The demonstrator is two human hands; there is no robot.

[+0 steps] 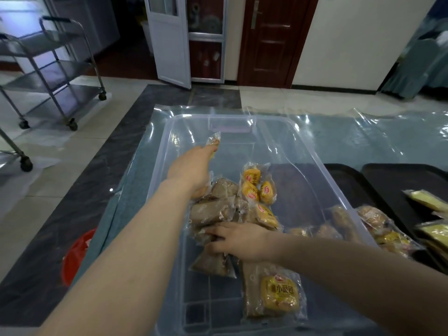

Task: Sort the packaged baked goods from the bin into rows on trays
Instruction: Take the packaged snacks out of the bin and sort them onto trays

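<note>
Many clear-wrapped brown, yellow packs (252, 190) in bin (315, 151).

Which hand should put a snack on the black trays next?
The right hand, probably. It rests on the brown packets in the clear bin, and the black trays lie on its side. The left hand reaches away, holding a small packet.
</note>
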